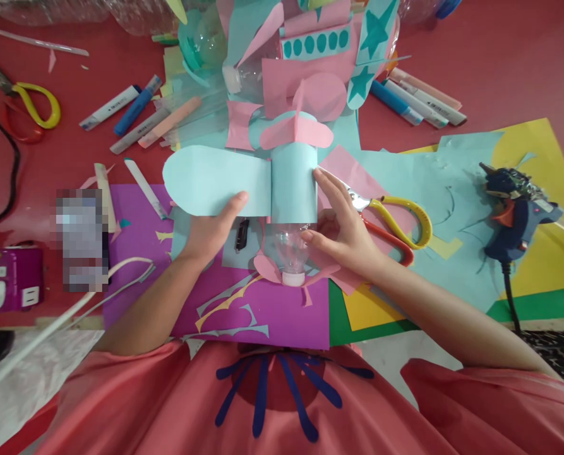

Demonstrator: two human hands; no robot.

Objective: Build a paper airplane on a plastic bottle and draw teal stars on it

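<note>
A small clear plastic bottle (291, 243), wrapped in light blue paper (294, 186), lies with its white cap towards me. Pink paper fins (297, 131) stand at its far end, and pink pieces flank the cap. A rounded light blue paper wing (201, 180) sticks out to the left of the wrap. My left hand (215, 230) grips the wing's near edge, thumb on top and fingers hidden beneath. My right hand (345, 227) curves round the bottle's right side, its fingertips touching the wrap and the clear plastic.
Scissors (398, 221) lie right of my right hand. Further right is a blue glue gun (513, 227) with a cord. Markers (137, 104) lie at both far sides; a decorated bottle craft (305, 76) is at the back. More scissors (35, 104) and a purple socket box (11, 278) are left.
</note>
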